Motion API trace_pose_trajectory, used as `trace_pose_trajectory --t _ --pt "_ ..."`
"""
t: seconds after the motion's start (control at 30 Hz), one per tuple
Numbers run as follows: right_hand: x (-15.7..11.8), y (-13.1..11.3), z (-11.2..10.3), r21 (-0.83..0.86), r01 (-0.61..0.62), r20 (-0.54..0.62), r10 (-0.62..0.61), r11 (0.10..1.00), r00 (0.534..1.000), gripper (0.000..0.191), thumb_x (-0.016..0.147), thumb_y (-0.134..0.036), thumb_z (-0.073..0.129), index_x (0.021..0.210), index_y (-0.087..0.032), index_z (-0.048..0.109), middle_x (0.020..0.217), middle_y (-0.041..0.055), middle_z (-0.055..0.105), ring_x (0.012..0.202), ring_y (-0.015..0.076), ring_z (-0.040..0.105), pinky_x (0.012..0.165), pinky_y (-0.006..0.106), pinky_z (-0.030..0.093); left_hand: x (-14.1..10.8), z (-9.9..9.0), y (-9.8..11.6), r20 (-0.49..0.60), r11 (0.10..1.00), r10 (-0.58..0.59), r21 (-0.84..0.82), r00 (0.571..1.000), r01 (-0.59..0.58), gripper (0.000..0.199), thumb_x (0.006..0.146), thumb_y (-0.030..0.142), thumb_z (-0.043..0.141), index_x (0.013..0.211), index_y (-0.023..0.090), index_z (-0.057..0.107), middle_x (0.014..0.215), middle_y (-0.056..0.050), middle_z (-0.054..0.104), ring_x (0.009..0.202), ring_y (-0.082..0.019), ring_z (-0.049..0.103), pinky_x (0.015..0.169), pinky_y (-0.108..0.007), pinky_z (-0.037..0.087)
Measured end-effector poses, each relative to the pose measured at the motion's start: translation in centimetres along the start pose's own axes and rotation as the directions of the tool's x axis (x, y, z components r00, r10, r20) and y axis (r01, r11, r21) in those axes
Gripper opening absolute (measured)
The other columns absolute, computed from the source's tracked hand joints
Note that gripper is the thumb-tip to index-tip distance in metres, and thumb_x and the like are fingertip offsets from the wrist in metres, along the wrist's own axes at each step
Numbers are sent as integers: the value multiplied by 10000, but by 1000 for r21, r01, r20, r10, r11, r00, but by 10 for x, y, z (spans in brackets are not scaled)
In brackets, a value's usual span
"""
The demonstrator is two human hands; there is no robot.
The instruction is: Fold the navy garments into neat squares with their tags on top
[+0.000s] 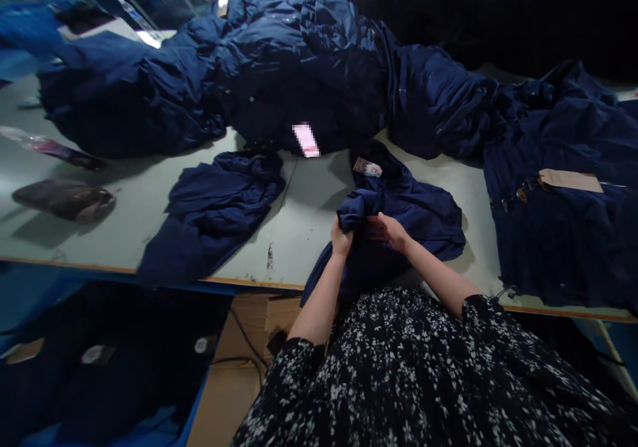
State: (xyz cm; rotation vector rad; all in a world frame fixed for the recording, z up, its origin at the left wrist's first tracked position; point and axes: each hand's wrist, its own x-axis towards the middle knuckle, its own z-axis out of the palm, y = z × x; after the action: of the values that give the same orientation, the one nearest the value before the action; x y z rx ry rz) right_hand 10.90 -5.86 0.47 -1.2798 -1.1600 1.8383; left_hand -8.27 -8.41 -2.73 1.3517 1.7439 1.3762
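Navy garment [403, 218] gathered between both hands at the worktop [294, 248] edge

Left grip [341, 238] pinches a rolled fold [351, 210], closer to it than the right grip [389, 230], spread open just beside; the cloth's long axis runs away, past both hands.

Left hand [341, 236] bunching a navy fabric garment [413, 220] on a pale green worktable [304, 218]; right hand [389, 230] open, fingers against the same cloth. Small printed paper tag [367, 167] on garment's far end. Large rumpled heap of navy garments [309, 82] behind.
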Motion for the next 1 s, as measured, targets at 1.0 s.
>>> trace_pose_trajectory --t 1.0 --pt "-29 -22 -210 -826 -230 -504 -491 515 711 420 926 -250 475 1235 -161 746 1467 191 585 1409 308 480 1188 560 366 1 -48 -18 89 585 -197 810 976 44 649 908 83 455 1537 215 542 1457 -241 557 1280 -382 578 1057 -575 483"
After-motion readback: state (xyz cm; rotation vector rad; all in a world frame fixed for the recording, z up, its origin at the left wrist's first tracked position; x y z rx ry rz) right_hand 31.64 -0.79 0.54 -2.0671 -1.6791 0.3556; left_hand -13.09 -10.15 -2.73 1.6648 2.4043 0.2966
